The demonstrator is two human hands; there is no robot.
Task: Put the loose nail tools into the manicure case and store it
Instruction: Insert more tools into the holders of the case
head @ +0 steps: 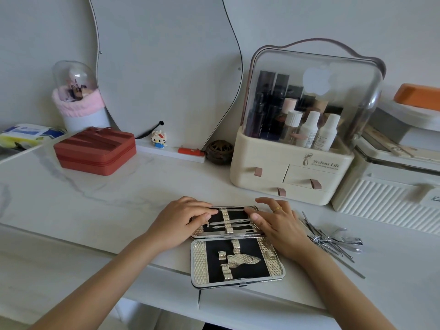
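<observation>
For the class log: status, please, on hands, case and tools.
Both hands flat on the open manicure case. Far half partly filled. Loose nail tools piled right of it. Nothing in the way.

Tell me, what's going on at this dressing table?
A person is packing a manicure set. The manicure case lies open on the white table, a few tools already strapped into its far half, while the near half's loops are empty. The left hand and right hand rest on that far half, fingers on the tools. A pile of loose nail tools waits to the right, beside the case.
</observation>
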